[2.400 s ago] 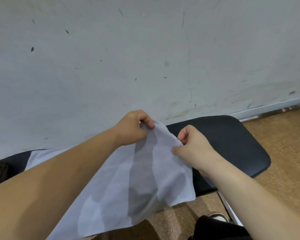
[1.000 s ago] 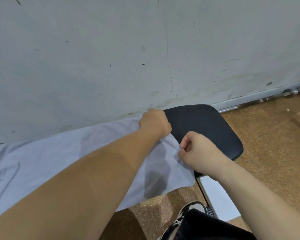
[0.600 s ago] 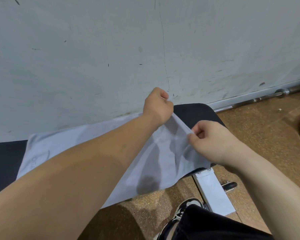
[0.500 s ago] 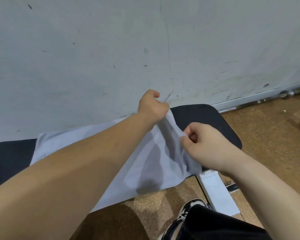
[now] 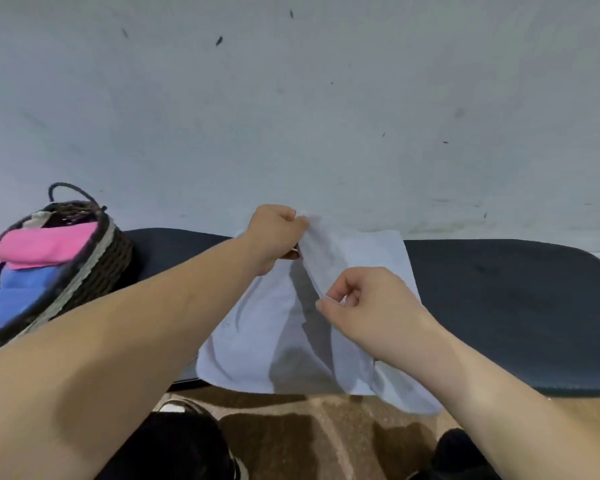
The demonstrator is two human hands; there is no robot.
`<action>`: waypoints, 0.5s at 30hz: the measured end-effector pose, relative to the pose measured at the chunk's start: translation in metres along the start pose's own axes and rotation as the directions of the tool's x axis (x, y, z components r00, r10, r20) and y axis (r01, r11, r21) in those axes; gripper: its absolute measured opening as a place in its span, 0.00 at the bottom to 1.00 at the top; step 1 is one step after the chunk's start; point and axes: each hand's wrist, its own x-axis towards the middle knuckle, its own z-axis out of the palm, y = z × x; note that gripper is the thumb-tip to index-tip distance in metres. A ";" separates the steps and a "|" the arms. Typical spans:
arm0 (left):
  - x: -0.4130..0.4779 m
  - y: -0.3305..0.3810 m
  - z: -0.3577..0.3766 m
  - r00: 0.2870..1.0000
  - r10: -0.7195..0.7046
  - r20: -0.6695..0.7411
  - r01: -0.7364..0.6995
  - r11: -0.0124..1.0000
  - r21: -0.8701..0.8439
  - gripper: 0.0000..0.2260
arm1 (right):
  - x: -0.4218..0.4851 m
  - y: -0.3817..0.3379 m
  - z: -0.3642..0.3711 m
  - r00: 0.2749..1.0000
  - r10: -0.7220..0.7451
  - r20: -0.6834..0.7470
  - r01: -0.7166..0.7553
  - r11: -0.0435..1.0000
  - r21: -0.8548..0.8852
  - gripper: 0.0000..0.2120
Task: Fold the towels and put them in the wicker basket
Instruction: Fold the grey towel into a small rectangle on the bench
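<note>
The white towel [image 5: 278, 334] lies across the black padded bench [image 5: 499, 306], with its near edge hanging past the front of the seat. The left hand [image 5: 274, 233] grips the towel's far edge with curled fingers, close to the wall [image 5: 291, 116]. The right hand [image 5: 368, 299] pinches the same raised fold nearer the person, between thumb and forefinger. The cloth between both hands is lifted off the bench. The wicker basket [image 5: 101, 268] stands on the bench's left end, well apart, holding a pink towel [image 5: 45, 244] above a blue towel [image 5: 18, 292].
</note>
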 end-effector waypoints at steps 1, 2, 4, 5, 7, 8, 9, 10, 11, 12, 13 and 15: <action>0.003 -0.007 -0.014 1.000 0.009 -0.017 -0.009 1.000 0.010 0.14 | 0.007 -0.008 0.011 1.000 -0.007 0.002 0.007 1.000 -0.004 0.08; 0.007 -0.014 -0.026 0.999 0.012 -0.031 -0.012 1.000 0.020 0.11 | 0.015 -0.016 0.023 1.000 -0.014 0.012 0.014 1.000 -0.013 0.08; 0.013 -0.030 -0.048 0.998 0.002 -0.062 0.001 0.999 0.049 0.08 | 0.029 -0.030 0.045 0.999 -0.013 0.046 0.014 1.000 -0.023 0.08; 0.018 -0.039 -0.056 0.997 0.000 -0.073 0.006 0.997 0.077 0.09 | 0.036 -0.036 0.056 0.998 -0.011 0.065 0.012 1.000 -0.023 0.08; 0.026 -0.058 -0.068 0.996 0.001 -0.089 0.011 0.991 0.132 0.10 | 0.047 -0.046 0.075 0.994 -0.005 0.105 0.009 0.999 -0.043 0.08; 0.029 -0.065 -0.072 0.995 0.005 -0.096 0.010 0.988 0.153 0.10 | 0.051 -0.048 0.083 0.993 0.001 0.119 0.006 0.998 -0.062 0.09; 0.032 -0.072 -0.075 0.994 0.004 -0.110 0.015 0.986 0.168 0.11 | 0.055 -0.049 0.090 0.992 0.010 0.126 0.000 0.997 -0.081 0.09; 0.036 -0.078 -0.077 0.992 -0.002 -0.127 0.024 0.984 0.178 0.12 | 0.059 -0.050 0.096 0.991 0.021 0.129 -0.007 0.995 -0.104 0.09; 0.038 -0.082 -0.079 0.991 -0.004 -0.135 0.029 0.983 0.183 0.11 | 0.063 -0.049 0.101 0.991 0.033 0.129 -0.016 0.991 -0.130 0.08; 0.041 -0.085 -0.080 0.991 -0.004 -0.136 0.028 0.983 0.182 0.10 | 0.067 -0.048 0.104 0.990 0.046 0.133 -0.027 0.989 -0.145 0.08; 0.043 -0.088 -0.082 0.991 -0.006 -0.131 0.030 0.983 0.181 0.10 | 0.070 -0.048 0.108 0.988 0.061 0.143 -0.041 0.990 -0.137 0.08; 0.046 -0.090 -0.083 0.993 -0.012 -0.119 0.034 0.982 0.187 0.08 | 0.073 -0.050 0.112 0.983 0.071 0.169 -0.060 0.996 -0.071 0.09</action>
